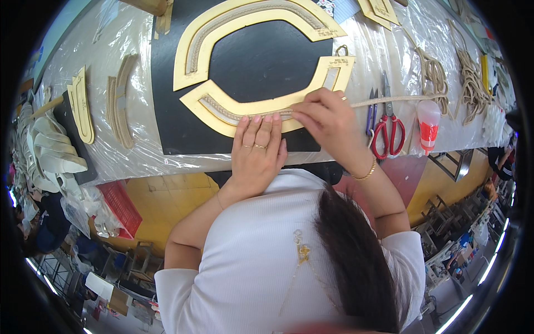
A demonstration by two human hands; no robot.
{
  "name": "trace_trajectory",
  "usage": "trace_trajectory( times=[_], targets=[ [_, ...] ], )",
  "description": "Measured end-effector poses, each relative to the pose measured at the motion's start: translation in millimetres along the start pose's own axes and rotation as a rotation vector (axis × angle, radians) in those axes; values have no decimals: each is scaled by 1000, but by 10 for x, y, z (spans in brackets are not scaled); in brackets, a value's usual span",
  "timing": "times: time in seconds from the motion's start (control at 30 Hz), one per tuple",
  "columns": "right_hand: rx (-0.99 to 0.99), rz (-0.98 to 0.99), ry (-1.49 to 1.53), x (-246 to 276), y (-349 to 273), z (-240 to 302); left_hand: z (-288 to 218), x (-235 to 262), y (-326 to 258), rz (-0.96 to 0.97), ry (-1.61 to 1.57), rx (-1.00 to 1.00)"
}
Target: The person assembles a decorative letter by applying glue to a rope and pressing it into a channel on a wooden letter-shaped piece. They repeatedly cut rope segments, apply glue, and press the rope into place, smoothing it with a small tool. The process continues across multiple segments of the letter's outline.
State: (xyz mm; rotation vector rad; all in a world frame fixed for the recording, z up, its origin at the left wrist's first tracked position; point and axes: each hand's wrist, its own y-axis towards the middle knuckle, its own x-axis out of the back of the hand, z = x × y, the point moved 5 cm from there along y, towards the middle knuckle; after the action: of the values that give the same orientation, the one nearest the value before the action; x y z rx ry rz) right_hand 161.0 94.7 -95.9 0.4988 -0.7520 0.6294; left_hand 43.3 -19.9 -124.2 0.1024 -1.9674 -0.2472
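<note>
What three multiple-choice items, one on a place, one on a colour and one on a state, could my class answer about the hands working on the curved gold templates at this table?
1. Where do the red-handled scissors lie?
A. To the right of the right hand
B. On the black mat
C. Under the left hand

2. What colour is the cap of the small plastic squeeze bottle?
A. Blue
B. White
C. Green

3. How is the left hand placed?
A. Clenched in a fist
B. Lifted clear of the table
C. Flat, fingers pressing the lower curved gold template

Answers: 1 A, the scissors rest on the clear plastic sheet beside the right hand. 2 B, the cap is white above a red label. 3 C, the fingers lie spread on the template's edge.
</note>
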Motion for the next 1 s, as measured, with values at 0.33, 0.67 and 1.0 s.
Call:
trace_trajectory(
  times=[0.33, 0.67, 1.0],
  targets=[
    [52, 47, 33, 190, -8, -234, -37, -35, 28, 30, 109, 3],
    [157, -22, -53, 151, -22, -271, -78, -110, 35, -17, 207, -27],
    [155, -109, -82, 115, -68, -236, -267, -267, 171, 80, 64, 19]
  ],
)
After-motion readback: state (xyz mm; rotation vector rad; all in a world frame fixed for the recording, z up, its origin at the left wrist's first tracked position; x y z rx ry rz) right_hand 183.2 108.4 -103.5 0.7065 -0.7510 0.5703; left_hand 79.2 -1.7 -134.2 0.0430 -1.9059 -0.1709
